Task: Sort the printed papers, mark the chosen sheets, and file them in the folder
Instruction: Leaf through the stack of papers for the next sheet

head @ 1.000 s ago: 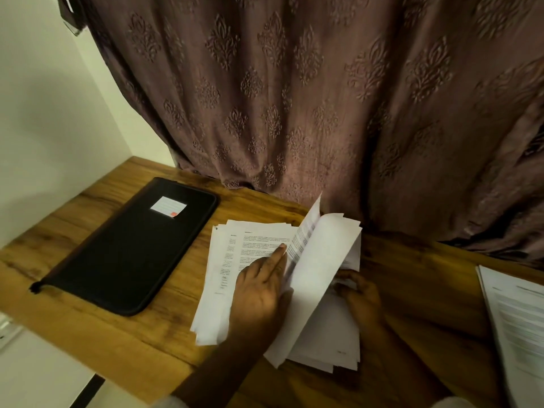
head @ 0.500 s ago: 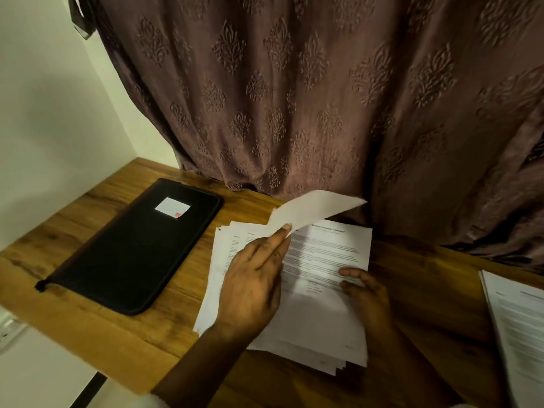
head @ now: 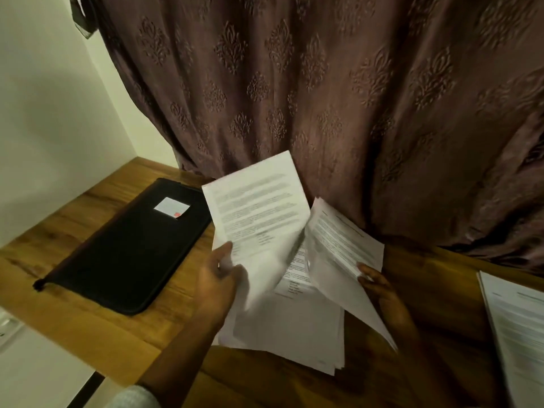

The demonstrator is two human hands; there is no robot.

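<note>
I see the paper stack (head: 294, 328) lying on the table (head: 88, 334) near the middle of its front edge. My left hand (head: 217, 287) pinches one sheet (head: 259, 207) lifted above the stack, and my right hand (head: 382, 293) pinches a second sheet (head: 338, 245) beside it. The black folder (head: 126, 254) lies closed toward the left edge. Another pile (head: 518, 325) lies at the right edge, and a curtain (head: 323, 83) hangs behind the table.

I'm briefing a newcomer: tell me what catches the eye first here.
The left hand holds up a printed sheet and the right hand holds a second sheet above the paper stack mid-desk. A closed black folder lies left of them; a patterned curtain hangs behind.
</note>
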